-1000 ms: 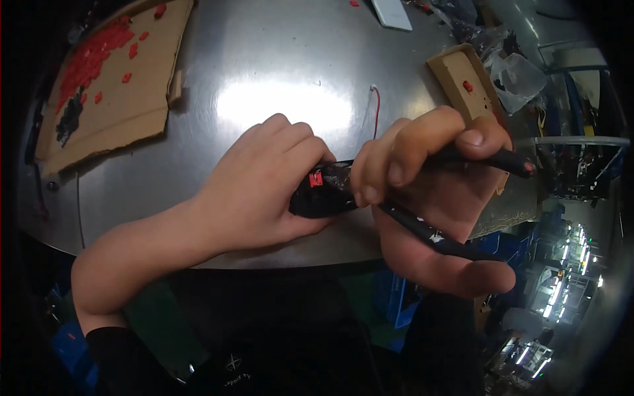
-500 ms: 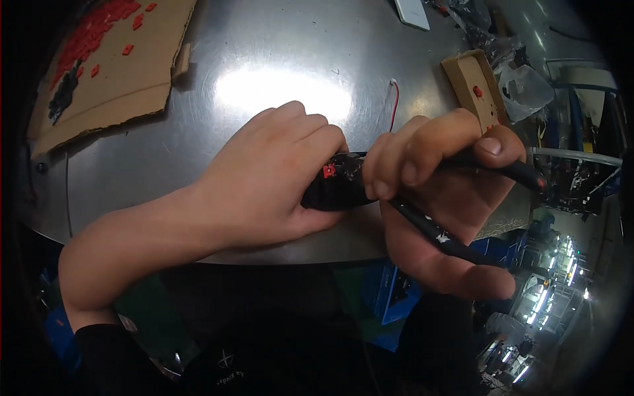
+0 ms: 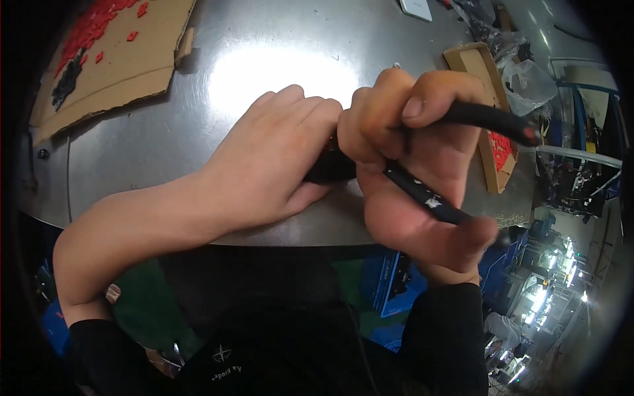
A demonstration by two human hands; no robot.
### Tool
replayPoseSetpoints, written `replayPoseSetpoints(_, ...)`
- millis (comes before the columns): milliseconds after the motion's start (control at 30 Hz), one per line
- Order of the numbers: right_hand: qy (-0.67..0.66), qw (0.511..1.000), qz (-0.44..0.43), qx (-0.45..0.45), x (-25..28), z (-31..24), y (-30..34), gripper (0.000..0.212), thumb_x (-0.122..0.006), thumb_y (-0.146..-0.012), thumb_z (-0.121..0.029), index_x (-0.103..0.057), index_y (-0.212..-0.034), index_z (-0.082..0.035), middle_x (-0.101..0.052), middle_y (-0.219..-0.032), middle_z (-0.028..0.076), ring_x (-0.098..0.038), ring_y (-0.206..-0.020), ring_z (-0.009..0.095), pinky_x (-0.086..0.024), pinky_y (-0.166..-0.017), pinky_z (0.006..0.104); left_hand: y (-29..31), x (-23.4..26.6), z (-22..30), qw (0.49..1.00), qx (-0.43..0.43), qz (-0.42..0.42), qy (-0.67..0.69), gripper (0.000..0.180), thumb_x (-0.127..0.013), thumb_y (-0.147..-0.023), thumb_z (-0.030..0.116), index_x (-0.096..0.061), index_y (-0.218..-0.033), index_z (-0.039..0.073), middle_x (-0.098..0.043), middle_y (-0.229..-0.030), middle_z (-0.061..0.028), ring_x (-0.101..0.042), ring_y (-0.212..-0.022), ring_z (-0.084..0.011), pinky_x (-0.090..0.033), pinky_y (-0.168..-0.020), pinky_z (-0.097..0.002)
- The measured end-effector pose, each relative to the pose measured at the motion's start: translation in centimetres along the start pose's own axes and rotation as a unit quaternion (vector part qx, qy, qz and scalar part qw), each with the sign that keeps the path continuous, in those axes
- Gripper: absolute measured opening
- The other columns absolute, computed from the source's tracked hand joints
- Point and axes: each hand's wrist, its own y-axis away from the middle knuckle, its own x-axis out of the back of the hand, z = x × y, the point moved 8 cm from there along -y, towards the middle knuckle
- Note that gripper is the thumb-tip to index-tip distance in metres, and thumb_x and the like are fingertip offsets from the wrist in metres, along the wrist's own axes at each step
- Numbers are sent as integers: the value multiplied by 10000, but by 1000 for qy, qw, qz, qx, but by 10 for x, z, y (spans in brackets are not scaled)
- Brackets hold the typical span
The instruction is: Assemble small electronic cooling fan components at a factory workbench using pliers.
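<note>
Black-handled pliers, held above the metal table, probably handle as stiff and fairly light; grip them by both spread handles. Your right hand is half-curled around them, thumb outstretched; your left hand clasps the dark part beside it, its fingertips mostly hidden.

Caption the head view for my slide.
Over a metal table, the right hand holds a black-handled tool beside the left hand, which grips a dark object; red pieces lie on cardboard.
</note>
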Motion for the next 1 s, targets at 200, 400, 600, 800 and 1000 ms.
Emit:
replayPoseSetpoints(200, 77, 988, -66, 115, -9, 2, 13, 710, -655, -844, -741, -381, -1050, -120, -428, -764, 66, -332, -625, 150, -306, -628, 332, -3, -2, -3, 1000, 8, -8, 23, 410, -823, -715, 183, -529, -972, 57, -602, -931, -126, -564, -903, -339, -456, -811, -444)
replayPoseSetpoints(400, 107, 987, -43, 110, -7, 2, 13, 684, -610, -882, -750, -373, -1031, -125, -427, -764, 69, -352, -624, 166, -322, -600, 342, 0, 12, 0, 998, -7, 48, -41, 356, -811, -716, 253, -580, -905, 58, -640, -855, -116, -602, -869, -332, -477, -788, -447)
replayPoseSetpoints(600, 178, 947, -190, 189, -26, -3, 19, 458, -642, -992, -458, -375, -1023, -88, -446, -731, 91, -411, -597, 200, -394, -593, 375, 0, 9, -8, 998, 22, 19, -50, 318, -778, -722, 288, -613, -851, 50, -679, -790, -119, -635, -845, -323, -489, -795, -431)
replayPoseSetpoints(800, 171, 959, -153, 168, -18, -3, 12, 544, -690, -940, -527, -374, -1062, -102, -460, -804, 88, -433, -633, 198, -400, -608, 371, -3, 10, -7, 998, 1, 35, -52, 348, -783, -747, 316, -606, -885, 49, -685, -794, -121, -640, -844, -311, -492, -781, -419)
replayPoseSetpoints(1000, 82, 994, -40, 66, 10, -13, 0, 633, -580, -909, -722, -396, -1156, -169, -395, -873, 28, -425, -703, 161, -373, -672, 347, 0, 11, -2, 997, -2, 29, -73, 375, -800, -780, 332, -593, -934, 59, -682, -786, -92, -641, -830, -284, -482, -768, -403)
